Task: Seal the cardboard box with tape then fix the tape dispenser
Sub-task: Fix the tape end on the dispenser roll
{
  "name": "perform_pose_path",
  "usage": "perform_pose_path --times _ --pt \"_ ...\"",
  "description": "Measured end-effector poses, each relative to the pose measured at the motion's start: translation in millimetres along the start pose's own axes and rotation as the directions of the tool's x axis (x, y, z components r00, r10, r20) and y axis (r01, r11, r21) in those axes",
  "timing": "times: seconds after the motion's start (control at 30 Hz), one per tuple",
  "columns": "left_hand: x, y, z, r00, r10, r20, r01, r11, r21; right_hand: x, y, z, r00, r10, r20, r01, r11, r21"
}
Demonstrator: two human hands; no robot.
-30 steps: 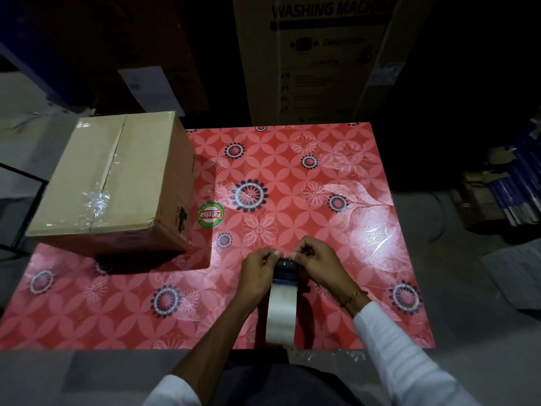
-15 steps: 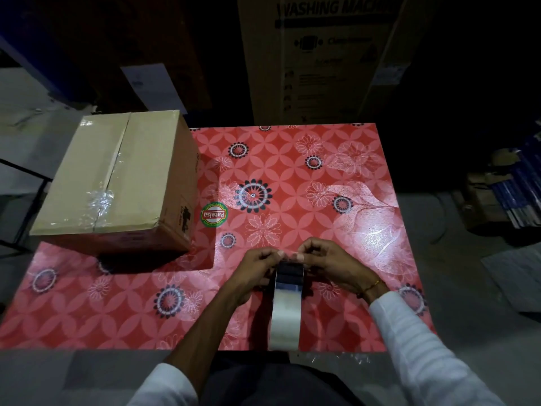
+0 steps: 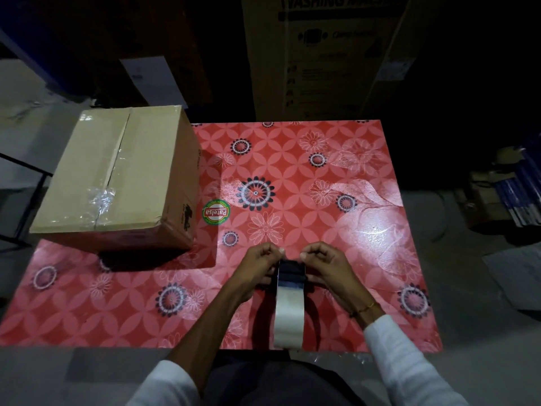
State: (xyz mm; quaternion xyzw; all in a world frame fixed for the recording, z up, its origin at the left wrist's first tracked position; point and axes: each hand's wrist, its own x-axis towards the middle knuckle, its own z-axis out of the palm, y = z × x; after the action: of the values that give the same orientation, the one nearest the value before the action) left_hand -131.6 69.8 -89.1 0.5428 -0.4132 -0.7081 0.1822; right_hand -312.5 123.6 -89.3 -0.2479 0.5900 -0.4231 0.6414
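Observation:
A brown cardboard box (image 3: 117, 177) stands on the far left of the red flowered table (image 3: 336, 183), its top flaps closed with clear tape along the seam. Near the front edge a dark tape dispenser (image 3: 291, 272) holds a clear tape roll (image 3: 288, 320). My left hand (image 3: 259, 269) grips the dispenser's left side and my right hand (image 3: 326, 271) its right side. Thumbs and forefingers of both hands pinch a strip of clear tape stretched across the dispenser's far end.
A tall cardboard carton (image 3: 328, 57) marked "WASHING MACHINE" stands behind the table. A round green and red sticker (image 3: 216, 212) lies on the table next to the box. Stacked blue items (image 3: 518, 194) and boxes sit on the floor at right.
Both hands have shifted slightly away from me and spread apart at the dispenser's far end. The box has not moved.

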Motion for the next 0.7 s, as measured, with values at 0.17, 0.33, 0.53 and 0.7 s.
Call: perform_pose_path --times 0.17,0.33,0.53,0.7 --pt "2.7 -0.4 0.4 1.0 -0.024 -0.019 0.024 1.0 0.01 1.6 -0.2 4.0 0.997 -0.063 -0.036 0.059 0.994 -0.087" --pt "7.5 -3.2 -0.8 0.997 -0.065 -0.034 0.064 0.998 -0.011 2.1 1.8 2.9 0.996 -0.09 -0.02 0.088 0.994 -0.07" --pt "10.1 -3.8 -0.4 0.996 -0.079 -0.047 0.079 0.997 -0.005 4.1 3.6 2.8 0.998 -0.066 -0.002 0.066 0.993 -0.094" --pt "11.2 -2.9 -0.6 0.995 -0.098 -0.025 0.098 0.995 -0.01 8.0 5.4 2.4 0.997 -0.074 -0.022 0.072 0.993 -0.091"
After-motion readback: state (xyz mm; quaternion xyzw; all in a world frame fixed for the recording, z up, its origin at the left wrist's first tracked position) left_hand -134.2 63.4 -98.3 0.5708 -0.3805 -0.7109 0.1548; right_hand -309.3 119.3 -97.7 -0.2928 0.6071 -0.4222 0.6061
